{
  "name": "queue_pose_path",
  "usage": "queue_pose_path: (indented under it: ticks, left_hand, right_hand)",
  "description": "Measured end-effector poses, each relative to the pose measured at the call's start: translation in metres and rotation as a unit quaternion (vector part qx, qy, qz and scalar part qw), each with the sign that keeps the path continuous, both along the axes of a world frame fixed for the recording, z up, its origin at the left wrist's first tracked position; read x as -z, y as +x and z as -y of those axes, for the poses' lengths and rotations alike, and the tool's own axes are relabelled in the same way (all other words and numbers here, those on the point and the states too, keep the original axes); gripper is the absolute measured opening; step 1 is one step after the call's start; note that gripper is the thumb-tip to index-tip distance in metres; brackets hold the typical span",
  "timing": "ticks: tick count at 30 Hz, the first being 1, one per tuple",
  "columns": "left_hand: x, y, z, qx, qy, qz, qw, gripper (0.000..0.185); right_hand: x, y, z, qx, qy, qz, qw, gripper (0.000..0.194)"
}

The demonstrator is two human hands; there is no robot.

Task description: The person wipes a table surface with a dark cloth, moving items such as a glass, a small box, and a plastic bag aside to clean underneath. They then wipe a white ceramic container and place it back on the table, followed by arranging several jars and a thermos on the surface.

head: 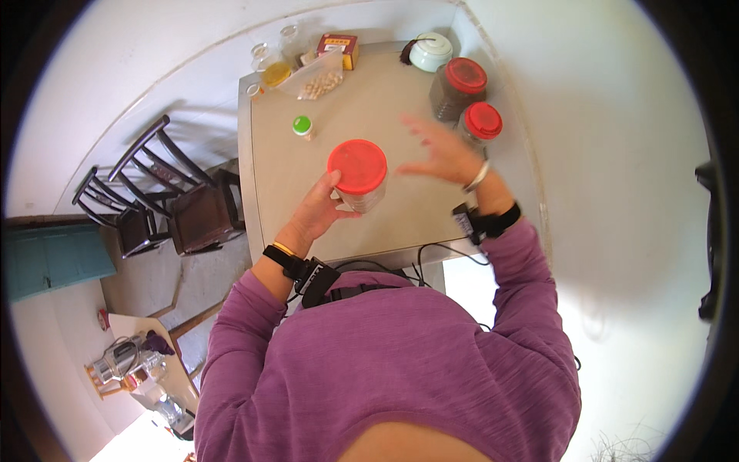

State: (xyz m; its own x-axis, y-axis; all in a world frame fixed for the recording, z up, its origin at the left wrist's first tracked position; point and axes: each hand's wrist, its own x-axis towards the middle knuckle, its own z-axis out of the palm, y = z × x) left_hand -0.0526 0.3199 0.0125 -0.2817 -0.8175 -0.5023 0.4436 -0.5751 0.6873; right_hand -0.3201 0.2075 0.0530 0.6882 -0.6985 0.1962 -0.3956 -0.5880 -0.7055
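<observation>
A clear plastic jar [365, 200] with a red screw lid [357, 166] is held in my left hand [320, 205], its thumb at the lid's edge and fingers around the side. My right hand [441, 153] is blurred, with fingers spread, to the right of the jar and apart from it. Beyond that hand stands a smaller red-lidded jar [482, 122], and behind it a larger dark-filled jar [458, 89] with a red lid. A small bottle with a green cap [302, 126] stands on the table left of the held jar.
On the table [369, 237], a bag of pale nuts or beans [320, 84], glass jars [275, 72], a dark red box [339, 49] and a pale lidded pot [432, 53] line the back. Wooden chairs [202, 219] stand left. A wall [594, 173] borders the right. Cables [444, 247] hang near the front edge.
</observation>
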Motion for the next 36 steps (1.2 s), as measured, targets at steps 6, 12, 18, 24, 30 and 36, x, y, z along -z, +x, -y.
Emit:
queue_pose_path:
  ticks: [6,12,18,24,30,36]
  left_hand:
    - [0.0,-0.032,0.02,0.043,-0.028,0.05,0.997,0.076]
    - [0.002,-0.053,0.026,0.08,0.009,0.07,0.994,0.085]
    - [0.002,-0.035,0.014,0.163,0.011,0.154,0.974,0.08]
    - [0.002,0.001,-0.012,0.097,0.032,0.165,0.981,0.06]
    - [0.001,0.019,-0.034,0.014,0.045,0.159,0.986,0.054]
    - [0.002,0.022,-0.059,-0.021,0.055,0.154,0.986,0.046]
  right_hand:
    - [0.002,0.049,-0.041,0.053,-0.097,-0.106,0.988,0.091]
    - [0.008,0.027,-0.04,0.117,-0.009,-0.086,0.989,0.088]
    - [0.028,-0.046,-0.042,0.251,-0.001,-0.172,0.953,0.09]
    - [0.065,-0.109,-0.043,0.373,-0.008,-0.222,0.901,0.094]
    - [0.099,-0.132,-0.024,0.388,-0.046,-0.128,0.912,0.101]
    - [0.09,-0.134,-0.018,0.369,-0.075,-0.198,0.905,0.102]
